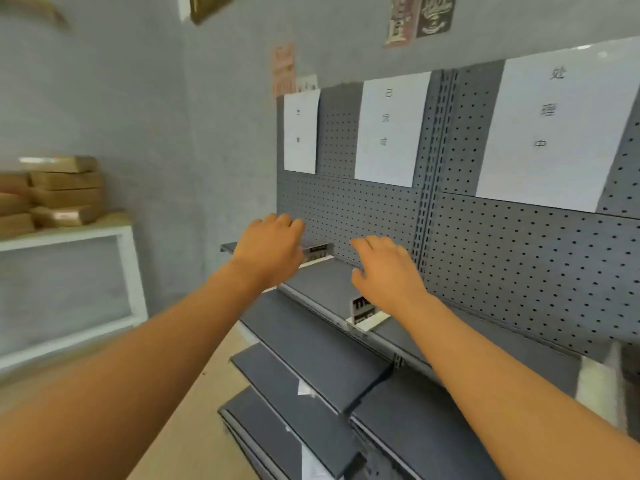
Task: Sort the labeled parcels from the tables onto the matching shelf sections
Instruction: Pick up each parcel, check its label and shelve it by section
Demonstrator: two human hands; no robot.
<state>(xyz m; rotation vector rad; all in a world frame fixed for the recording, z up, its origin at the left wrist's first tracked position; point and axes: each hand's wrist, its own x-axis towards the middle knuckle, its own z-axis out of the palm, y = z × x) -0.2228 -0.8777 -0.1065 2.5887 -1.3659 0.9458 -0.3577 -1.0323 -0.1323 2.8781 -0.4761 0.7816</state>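
My left hand [270,251] reaches palm down over the left end of the top grey shelf [322,282], fingers curled. A white piece with black barcode print [317,252] pokes out from under its fingertips; whether the hand grips it is hidden. My right hand [384,271] hovers palm down over the same shelf with fingers spread and nothing in them. A second white barcoded piece [363,311] sits at the shelf's front edge under that wrist. Three white paper signs hang on the pegboard above: left [300,131], middle [389,129], right [550,133].
A stack of brown cardboard parcels [65,188] rests on a white-framed table [69,233] at the left, blurred. Several lower grey shelves [311,348] step out below the top one. The pegboard back [502,258] closes the far side. Tan floor shows at the bottom left.
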